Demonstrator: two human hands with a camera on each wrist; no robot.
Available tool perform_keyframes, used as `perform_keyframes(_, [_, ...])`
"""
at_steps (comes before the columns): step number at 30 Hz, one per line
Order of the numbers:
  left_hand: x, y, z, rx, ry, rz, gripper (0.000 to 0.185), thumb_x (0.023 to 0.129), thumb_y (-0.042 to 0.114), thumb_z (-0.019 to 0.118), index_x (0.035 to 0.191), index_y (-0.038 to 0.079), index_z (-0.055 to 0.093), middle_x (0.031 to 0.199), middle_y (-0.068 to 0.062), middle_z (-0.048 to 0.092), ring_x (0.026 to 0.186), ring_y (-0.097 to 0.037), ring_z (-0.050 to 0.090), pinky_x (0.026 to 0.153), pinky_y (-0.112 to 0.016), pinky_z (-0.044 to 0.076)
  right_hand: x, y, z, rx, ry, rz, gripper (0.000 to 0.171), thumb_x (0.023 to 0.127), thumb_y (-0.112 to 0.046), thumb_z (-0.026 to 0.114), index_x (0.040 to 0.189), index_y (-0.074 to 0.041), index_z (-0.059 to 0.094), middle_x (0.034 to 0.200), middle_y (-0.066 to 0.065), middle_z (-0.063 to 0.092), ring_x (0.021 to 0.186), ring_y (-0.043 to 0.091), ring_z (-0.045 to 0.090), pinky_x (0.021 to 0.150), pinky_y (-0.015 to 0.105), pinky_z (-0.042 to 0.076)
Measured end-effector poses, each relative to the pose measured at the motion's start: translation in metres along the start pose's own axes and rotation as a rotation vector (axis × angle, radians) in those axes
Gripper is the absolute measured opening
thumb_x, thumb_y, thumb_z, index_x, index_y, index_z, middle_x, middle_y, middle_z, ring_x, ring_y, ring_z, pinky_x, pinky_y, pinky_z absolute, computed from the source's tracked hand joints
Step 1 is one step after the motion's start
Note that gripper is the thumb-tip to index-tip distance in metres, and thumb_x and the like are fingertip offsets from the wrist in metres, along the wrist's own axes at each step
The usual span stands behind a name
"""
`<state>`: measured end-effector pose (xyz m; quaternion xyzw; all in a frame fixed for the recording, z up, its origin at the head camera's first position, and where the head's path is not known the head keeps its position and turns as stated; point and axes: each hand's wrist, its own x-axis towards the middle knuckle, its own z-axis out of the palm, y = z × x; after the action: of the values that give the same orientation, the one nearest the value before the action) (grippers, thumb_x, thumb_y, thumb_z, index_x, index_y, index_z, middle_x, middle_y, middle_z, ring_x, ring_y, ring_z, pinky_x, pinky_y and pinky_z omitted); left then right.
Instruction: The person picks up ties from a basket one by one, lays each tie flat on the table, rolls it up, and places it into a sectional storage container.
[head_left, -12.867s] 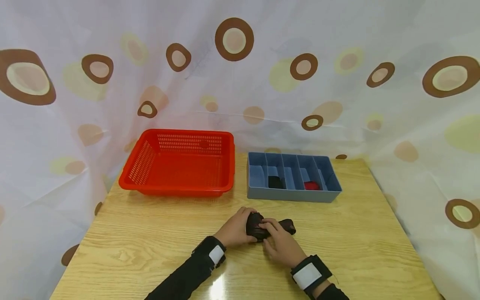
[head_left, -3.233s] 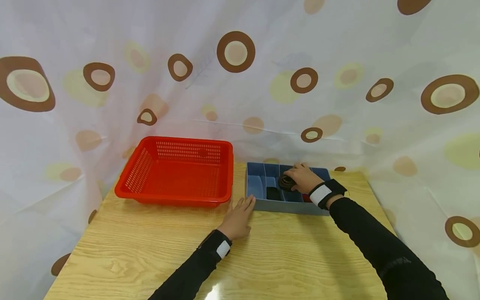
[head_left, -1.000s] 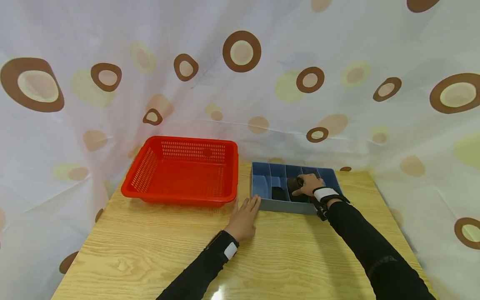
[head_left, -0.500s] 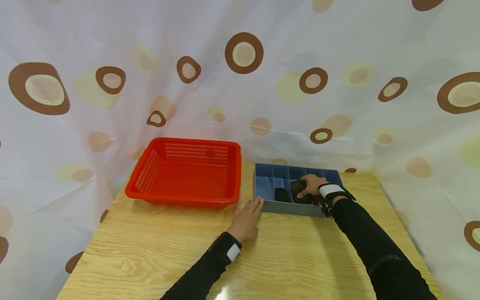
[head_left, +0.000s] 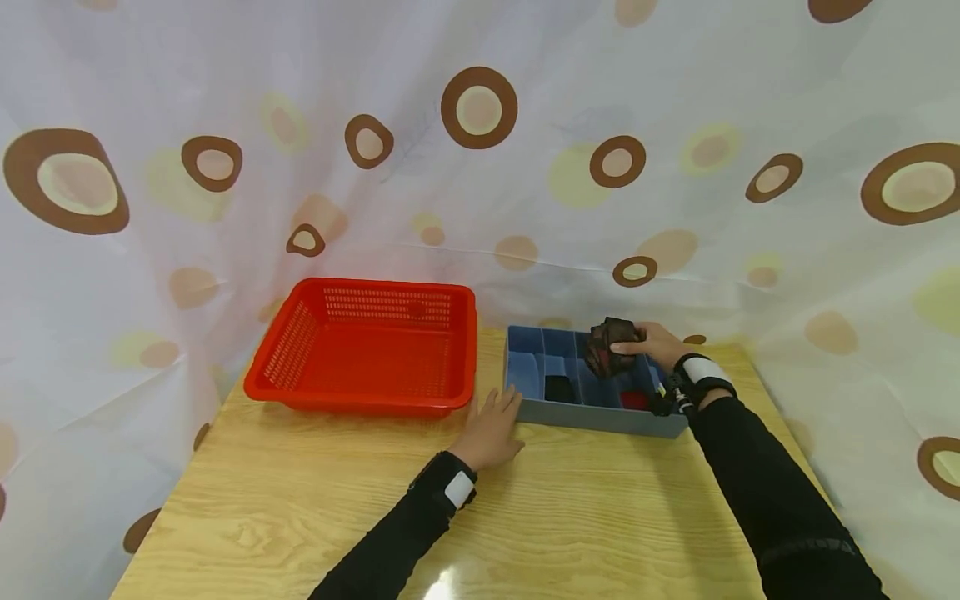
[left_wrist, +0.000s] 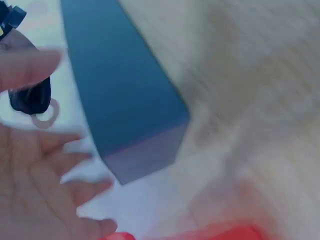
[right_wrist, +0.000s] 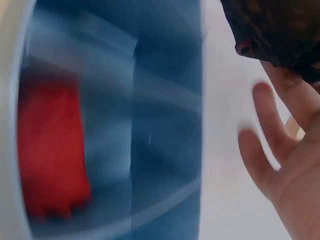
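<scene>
Above the grey-blue divided box (head_left: 600, 418), my right hand (head_left: 656, 343) pinches a dark folded cloth bundle (head_left: 609, 346) between thumb and fingers. The bundle looks thin and patterned, with reddish-brown patches; its exact kind cannot be told. In the right wrist view the same dark bundle (right_wrist: 280, 30) hangs from the fingertips, partly out of frame. My left hand (head_left: 489, 429) lies with spread, straight fingers at the box's front left corner. A black folded cloth (head_left: 558, 388) sits in the second compartment from the left, and a red folded cloth (head_left: 634, 400) in the fourth.
A red plastic basket (head_left: 360, 408) with slotted sides stands left of the box. Both rest on a wooden table (head_left: 315, 492). Behind them hangs a patterned white curtain (head_left: 420, 192).
The right hand earlier lowered the dark bundle into the box's third compartment. Over the last half second it has lifted the bundle up and back. The left hand stays near the box corner.
</scene>
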<state>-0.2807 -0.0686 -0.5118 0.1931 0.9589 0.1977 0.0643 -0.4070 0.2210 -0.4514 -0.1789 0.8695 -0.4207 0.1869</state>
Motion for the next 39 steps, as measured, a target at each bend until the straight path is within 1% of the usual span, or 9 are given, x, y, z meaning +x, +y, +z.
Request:
perform_keyframes(4, [0.015,0.016,-0.011,-0.527,0.080,0.018,0.082,0.096,0.042,0.047,0.152,0.010,-0.004,0.159,-0.012,0.001,0.146,-0.034,0.012,0.115,-0.055,0.016,0.002,-0.020,0.030,0.189,-0.058,-0.049,0.040,0.093,-0.017,0.056,0.123,0.008,0.044,0.102,0.004,0.057,0.095,0.013,0.057,0.090,0.042,0.047])
perform_keyframes(7, [0.025,0.028,-0.017,-1.031,0.107,0.003,0.083,0.096,0.051,0.040,0.150,0.018,-0.014,0.158,-0.012,-0.012,0.145,-0.036,0.010,0.110,-0.056,0.027,0.004,-0.036,0.064,0.218,-0.134,-0.074,0.058,0.093,-0.022,0.058,0.137,0.005,0.032,0.122,0.018,0.053,0.111,0.027,0.055,0.095,0.046,0.045])
perform_keyframes(10, [0.029,0.034,-0.017,-1.223,0.227,-0.044,0.080,0.096,0.048,0.044,0.151,0.019,-0.008,0.158,-0.012,-0.010,0.144,-0.039,0.011,0.107,-0.059,0.030,0.003,-0.049,0.092,0.164,-0.151,-0.095,0.075,0.093,-0.025,0.059,0.148,0.000,0.014,0.145,0.027,0.032,0.131,0.042,0.036,0.104,0.054,0.036])
perform_keyframes(14, [0.031,0.032,-0.015,-1.112,0.403,-0.097,0.070,0.097,0.035,0.050,0.150,0.017,0.008,0.157,-0.014,0.009,0.142,-0.036,0.020,0.109,-0.056,0.027,0.001,-0.061,0.113,0.085,-0.100,-0.126,0.069,0.094,-0.020,0.057,0.146,-0.002,0.016,0.143,0.026,0.033,0.128,0.043,0.038,0.098,0.052,0.040])
perform_keyframes(17, [0.033,0.028,-0.013,-1.073,0.445,-0.104,0.060,0.097,0.029,0.051,0.146,0.017,0.018,0.151,-0.017,0.025,0.134,-0.036,0.036,0.106,-0.053,0.034,0.001,-0.067,0.120,-0.010,-0.070,-0.157,0.068,0.092,-0.019,0.060,0.142,0.001,0.020,0.134,0.027,0.041,0.119,0.039,0.048,0.091,0.047,0.046])
perform_keyframes(24, [0.039,0.024,-0.015,-0.915,0.393,-0.023,0.056,0.099,0.012,0.045,0.145,0.007,0.014,0.149,-0.022,0.024,0.134,-0.037,0.035,0.108,-0.050,0.033,-0.005,-0.073,0.128,-0.467,0.180,-0.291,0.107,0.069,-0.025,0.084,0.149,-0.002,0.017,0.137,0.028,0.037,0.115,0.042,0.052,0.088,0.050,0.049])
perform_keyframes(30, [0.040,0.036,-0.013,-0.689,0.318,0.038,0.073,0.096,0.003,0.042,0.150,0.015,-0.006,0.152,-0.022,0.019,0.133,-0.035,0.039,0.101,-0.043,0.043,-0.011,-0.073,0.132,-0.813,0.398,-0.408,0.081,0.068,-0.025,0.082,0.132,0.006,0.043,0.119,0.024,0.053,0.107,0.039,0.055,0.086,0.049,0.050])
perform_keyframes(33, [0.041,0.040,-0.010,-0.748,0.269,0.104,0.079,0.097,0.003,0.041,0.149,0.019,-0.016,0.156,-0.018,0.009,0.139,-0.031,0.030,0.106,-0.042,0.039,-0.014,-0.071,0.128,-0.825,0.416,-0.422,0.069,0.071,-0.021,0.079,0.126,0.007,0.049,0.113,0.022,0.058,0.102,0.036,0.058,0.085,0.045,0.051])
perform_keyframes(39, [0.042,0.043,-0.009,-1.085,0.069,0.223,0.095,0.096,0.007,0.049,0.143,0.031,-0.030,0.158,-0.010,-0.009,0.145,-0.032,0.014,0.112,-0.048,0.028,-0.019,-0.057,0.096,-0.654,0.339,-0.317,0.064,0.070,-0.023,0.080,0.122,0.001,0.052,0.111,0.019,0.062,0.098,0.034,0.062,0.083,0.047,0.051])
